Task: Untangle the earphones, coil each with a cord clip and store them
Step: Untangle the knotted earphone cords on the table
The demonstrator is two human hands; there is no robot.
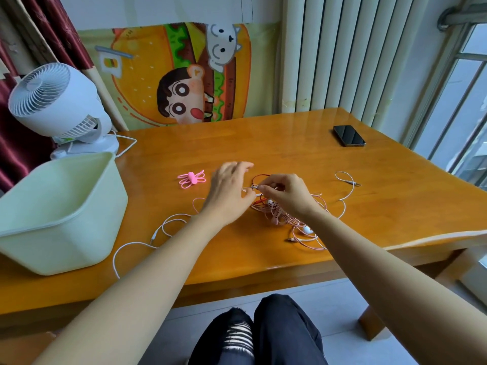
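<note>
A tangle of earphone cords [283, 213], pink, white and red, lies on the wooden table [263, 143] in front of me. My right hand [287, 193] pinches a thin cord above the tangle. My left hand [229, 191], blurred, has its thumb and fingers at the same cord, just left of the right hand. A white cord [163, 227] trails left toward the table's front edge. Another white cord with a jack plug [350, 183] loops out to the right. A pink coiled earphone held by a clip [191, 178] rests left of my hands.
A pale green plastic bin [60, 212] stands at the table's left end. Behind it sits a white fan [55, 101] with its cable. A black phone [348, 135] lies at the back right. A cartoon cloth hangs on the wall beyond.
</note>
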